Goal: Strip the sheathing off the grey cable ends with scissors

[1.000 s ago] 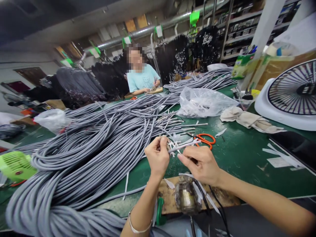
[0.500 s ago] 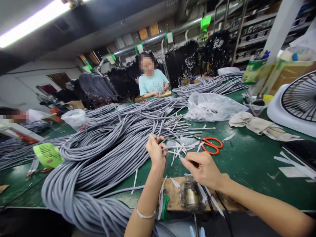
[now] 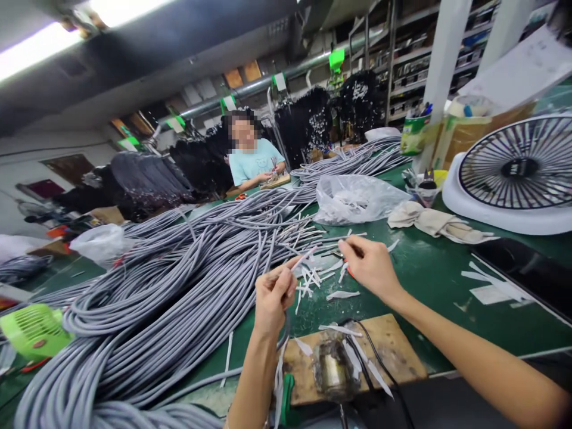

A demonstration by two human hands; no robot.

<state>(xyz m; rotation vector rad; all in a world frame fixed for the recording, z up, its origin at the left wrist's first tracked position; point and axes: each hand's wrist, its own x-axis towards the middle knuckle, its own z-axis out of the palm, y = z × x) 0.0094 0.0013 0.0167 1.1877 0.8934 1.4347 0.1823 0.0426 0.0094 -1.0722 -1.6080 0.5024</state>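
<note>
My left hand (image 3: 274,293) is closed around a grey cable, whose pale stripped end (image 3: 307,257) points up and to the right. To the right, my right hand (image 3: 372,265) hovers over the orange-handled scissors (image 3: 350,272), largely covering them. Its thumb and fingertips are pinched together; what is between them, if anything, is hidden. White scrap strips (image 3: 313,280) lie in a pile between the hands. One longer white strip (image 3: 343,295) rests below the right hand. Near me, a metal cylinder-shaped device (image 3: 335,370) sits on a wooden board (image 3: 395,351).
A large bundle of grey cables (image 3: 192,286) fills the left side. A clear plastic bag (image 3: 357,199), a cloth (image 3: 440,221) and a white fan (image 3: 513,173) stand further right. A small green fan (image 3: 33,330) is at left. A person (image 3: 254,159) sits across the table.
My view has swung to the right. My right hand has moved away from the cable end to above the scissors. The left hand has kept the cable and turned its end upward.
</note>
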